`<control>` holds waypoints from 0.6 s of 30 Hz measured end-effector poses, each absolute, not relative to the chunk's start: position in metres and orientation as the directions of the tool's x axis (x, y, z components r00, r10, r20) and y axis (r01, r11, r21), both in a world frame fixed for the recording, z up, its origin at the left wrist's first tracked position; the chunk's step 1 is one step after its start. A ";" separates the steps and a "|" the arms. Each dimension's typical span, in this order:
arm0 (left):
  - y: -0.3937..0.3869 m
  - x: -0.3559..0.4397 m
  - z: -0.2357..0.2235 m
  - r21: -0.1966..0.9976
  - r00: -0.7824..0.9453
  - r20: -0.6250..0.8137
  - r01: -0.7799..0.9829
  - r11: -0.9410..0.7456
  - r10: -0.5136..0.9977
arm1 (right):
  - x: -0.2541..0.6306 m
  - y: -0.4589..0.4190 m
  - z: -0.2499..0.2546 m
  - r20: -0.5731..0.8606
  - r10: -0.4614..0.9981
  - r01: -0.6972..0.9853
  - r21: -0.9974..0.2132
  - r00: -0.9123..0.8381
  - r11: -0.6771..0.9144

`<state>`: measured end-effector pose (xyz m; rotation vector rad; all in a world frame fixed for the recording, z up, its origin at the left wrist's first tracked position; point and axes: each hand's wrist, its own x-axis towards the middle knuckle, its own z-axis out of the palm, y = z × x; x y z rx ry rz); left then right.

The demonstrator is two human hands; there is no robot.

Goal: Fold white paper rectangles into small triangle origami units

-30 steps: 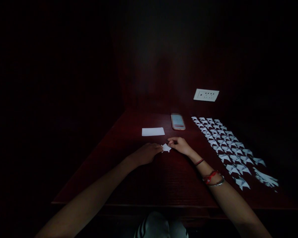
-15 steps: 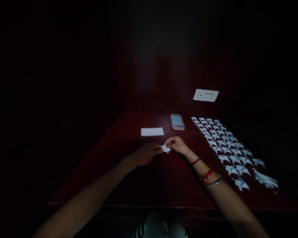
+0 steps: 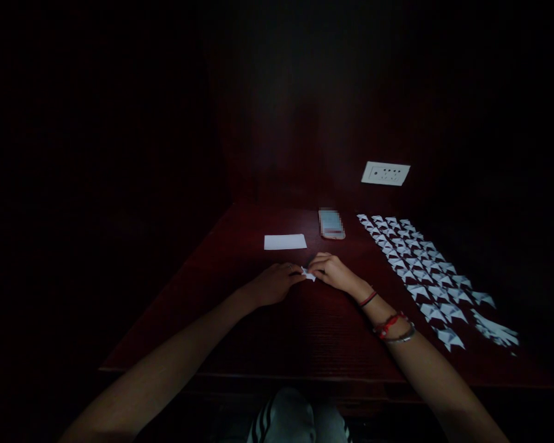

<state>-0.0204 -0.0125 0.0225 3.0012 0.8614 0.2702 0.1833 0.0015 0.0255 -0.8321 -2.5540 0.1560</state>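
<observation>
The left hand (image 3: 277,285) and right hand (image 3: 332,272) are pinching a folded paper star (image 3: 309,276) between the near and far edges of the desk (image 3: 323,344); being paper (thin, presumably), it is likely feeling light, springy, easily creased; its points are probably offering the safest grip.

White folded paper (image 3: 310,277), dark red tabletop (image 3: 221,258), white socket (image 3: 385,174), black-striped pale trousers (image 3: 290,421)

A phone (image 3: 332,225) with a lit, pixelated screen lies near the far edge of a dark red table (image 3: 189,289) with faint wood grain. Beyond it rises a dim reddish wall (image 3: 300,129), where a white socket plate (image 3: 385,173) sits above and right of the phone.
</observation>
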 end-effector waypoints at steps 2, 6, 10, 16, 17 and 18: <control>-0.013 -0.020 0.023 0.065 0.831 0.167 0.527 -0.847 0.530 | 0.184 0.001 0.026 0.369 0.563 0.522 -0.214 -0.740 0.826; -0.014 -0.019 0.022 0.083 0.822 0.177 0.536 -0.840 0.542 | 0.184 -0.001 0.027 0.360 0.537 0.499 -0.201 -0.762 0.843; -0.014 -0.019 0.019 0.069 0.813 0.172 0.553 -0.830 0.556 | 0.185 -0.002 0.028 0.356 0.532 0.491 -0.205 -0.769 0.847; -0.011 -0.020 0.014 0.086 0.822 0.156 0.541 -0.837 0.547 | 0.186 -0.005 0.027 0.354 0.550 0.487 -0.256 -0.757 0.835; -0.011 -0.020 0.014 0.086 0.823 0.155 0.540 -0.837 0.547 | 0.187 -0.005 0.026 0.362 0.560 0.490 -0.273 -0.745 0.828; -0.011 -0.020 0.014 0.084 0.823 0.154 0.540 -0.837 0.546 | 0.188 -0.006 0.026 0.373 0.574 0.495 -0.291 -0.729 0.819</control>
